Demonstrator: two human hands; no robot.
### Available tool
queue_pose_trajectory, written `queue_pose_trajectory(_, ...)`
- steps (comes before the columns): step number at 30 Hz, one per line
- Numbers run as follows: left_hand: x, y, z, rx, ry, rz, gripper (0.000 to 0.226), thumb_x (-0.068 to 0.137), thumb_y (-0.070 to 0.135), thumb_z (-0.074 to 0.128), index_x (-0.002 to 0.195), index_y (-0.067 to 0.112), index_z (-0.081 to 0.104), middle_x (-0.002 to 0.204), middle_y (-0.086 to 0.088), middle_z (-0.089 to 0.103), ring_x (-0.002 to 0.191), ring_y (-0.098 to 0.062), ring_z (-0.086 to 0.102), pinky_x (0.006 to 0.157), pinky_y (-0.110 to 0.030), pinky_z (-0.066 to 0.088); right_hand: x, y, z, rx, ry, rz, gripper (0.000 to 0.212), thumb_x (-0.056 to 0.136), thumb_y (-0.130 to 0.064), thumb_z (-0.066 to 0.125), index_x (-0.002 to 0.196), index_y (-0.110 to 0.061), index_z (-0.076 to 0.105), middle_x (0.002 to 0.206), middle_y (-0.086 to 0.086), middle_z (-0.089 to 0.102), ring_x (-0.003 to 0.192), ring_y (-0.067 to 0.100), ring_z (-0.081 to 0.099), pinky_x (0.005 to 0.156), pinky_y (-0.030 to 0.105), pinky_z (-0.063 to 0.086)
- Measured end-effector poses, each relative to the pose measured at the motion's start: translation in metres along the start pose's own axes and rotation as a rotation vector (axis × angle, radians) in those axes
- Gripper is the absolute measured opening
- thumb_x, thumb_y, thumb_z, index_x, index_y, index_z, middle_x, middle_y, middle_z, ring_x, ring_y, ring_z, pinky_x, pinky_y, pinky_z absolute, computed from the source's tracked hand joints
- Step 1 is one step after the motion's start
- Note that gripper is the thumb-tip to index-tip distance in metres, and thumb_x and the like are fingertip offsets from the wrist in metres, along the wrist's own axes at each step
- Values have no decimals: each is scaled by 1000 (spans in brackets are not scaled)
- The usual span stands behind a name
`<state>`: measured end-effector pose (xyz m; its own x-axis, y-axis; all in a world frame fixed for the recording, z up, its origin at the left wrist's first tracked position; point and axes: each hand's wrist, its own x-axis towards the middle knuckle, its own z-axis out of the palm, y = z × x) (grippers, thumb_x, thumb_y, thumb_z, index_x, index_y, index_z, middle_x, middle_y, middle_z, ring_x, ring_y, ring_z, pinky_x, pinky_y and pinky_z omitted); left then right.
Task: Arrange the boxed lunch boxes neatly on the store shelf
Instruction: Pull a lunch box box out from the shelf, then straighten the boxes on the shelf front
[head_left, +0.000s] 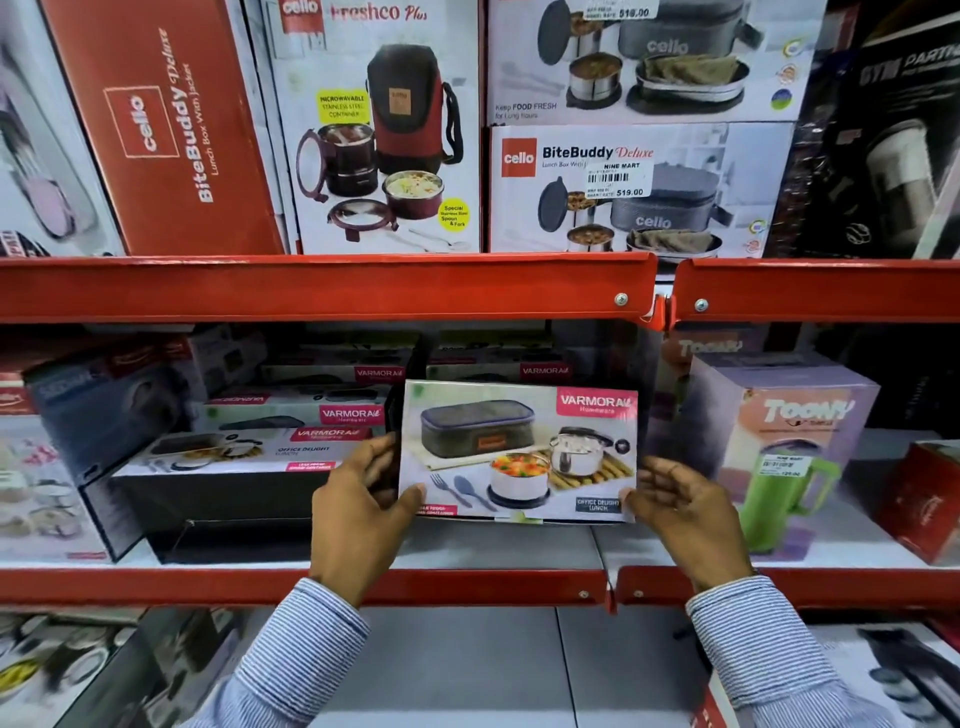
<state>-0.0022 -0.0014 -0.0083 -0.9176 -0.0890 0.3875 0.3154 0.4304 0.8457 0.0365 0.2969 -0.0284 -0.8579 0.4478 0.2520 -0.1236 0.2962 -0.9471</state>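
A Varmora lunch box carton (519, 449) stands upright on the middle shelf (467, 584), its picture side facing me. My left hand (358, 512) grips its lower left edge, thumb on the front. My right hand (680, 512) presses against its lower right corner with fingers spread. To the left, several more Varmora cartons (291, 441) lie flat in a stack, and others (488, 366) sit behind the held one.
The upper shelf holds Cello lunch box cartons (639, 187) and a red BiteBuddy carton (161, 130) on its side. A Toony mug box (779, 447) stands right of the held carton, with a red box (924, 499) beyond. Bare white shelf (493, 660) lies below.
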Motion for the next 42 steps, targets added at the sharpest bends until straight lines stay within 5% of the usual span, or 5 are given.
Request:
queue_pose_trajectory(16,-14,-33,24,202,-185,-88,54,79,14,72,127,12,47,124,-8,68,107,-24,68,91,-31,55,-3,35,21,-143,13,150,39,63,4,82,90,-19,65,88,2,75,81,17,72,86,43,59)
queue_pose_trajectory(21,-20,-32,20,224,-214,-62,54,80,20,72,129,13,50,126,-4,68,109,-20,67,94,-30,54,-4,38,23,-146,13,147,42,63,6,81,93,-17,62,91,4,75,81,17,71,73,28,58)
queue_pose_trajectory(29,-37,1,-2,295,-41,267,63,85,26,68,143,16,44,121,11,66,95,12,59,85,2,41,-35,-13,25,-344,281,-380,36,76,-14,73,108,-18,58,107,4,60,98,22,57,85,38,50)
queue_pose_trajectory(34,-21,9,-15,616,77,550,70,89,43,51,149,14,30,159,-8,25,148,-23,26,118,-45,31,-41,-49,51,-577,174,-644,49,85,-35,57,131,-20,50,142,5,50,131,19,44,109,42,40)
queue_pose_trajectory(42,-22,-9,-62,1039,78,426,91,84,56,49,154,10,12,164,-18,-3,150,-41,-9,114,-72,10,-48,-75,112,-938,0,-683,77,89,-63,31,153,-26,8,164,9,-9,149,33,-15,118,62,2)
